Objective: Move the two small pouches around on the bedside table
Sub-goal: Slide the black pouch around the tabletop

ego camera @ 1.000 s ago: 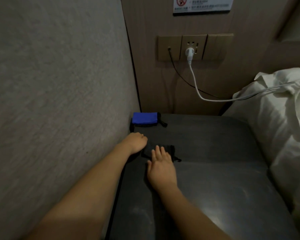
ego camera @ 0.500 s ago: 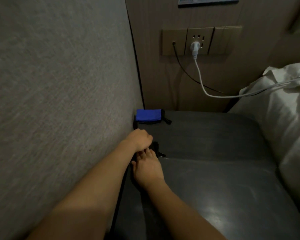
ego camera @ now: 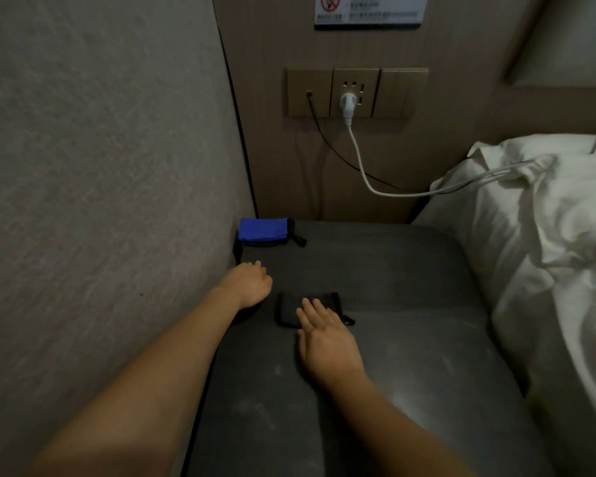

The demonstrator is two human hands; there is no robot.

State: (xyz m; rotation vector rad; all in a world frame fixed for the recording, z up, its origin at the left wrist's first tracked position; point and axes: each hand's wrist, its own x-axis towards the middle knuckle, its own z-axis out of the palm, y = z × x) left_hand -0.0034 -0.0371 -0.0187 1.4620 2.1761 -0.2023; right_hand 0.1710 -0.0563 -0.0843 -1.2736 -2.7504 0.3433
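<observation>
On the dark grey tabletop [ego camera: 410,304], the right hand [ego camera: 327,342] lies flat with its fingers [ego camera: 312,309] stretched out together, resting on top of the black pouch [ego camera: 289,313], pressing rather than gripping it. The black pouch sits toward the left side of the tabletop, about midway along its depth, with a small pull tab sticking out at its right edge. The left hand [ego camera: 250,284] rests just to the left of that pouch, near the grey textured wall [ego camera: 100,201], its fingers curled loosely under into a soft fist that holds nothing visible. The blue pouch [ego camera: 263,229] lies well apart from both hands in the far left corner of the tabletop, against the wall, untouched. Behind the tabletop, a wood-toned panel carries a socket plate [ego camera: 356,92] with a white plug [ego camera: 347,105]; its white cable [ego camera: 369,180] runs across to the rumpled white bedding [ego camera: 537,242] on the right.
</observation>
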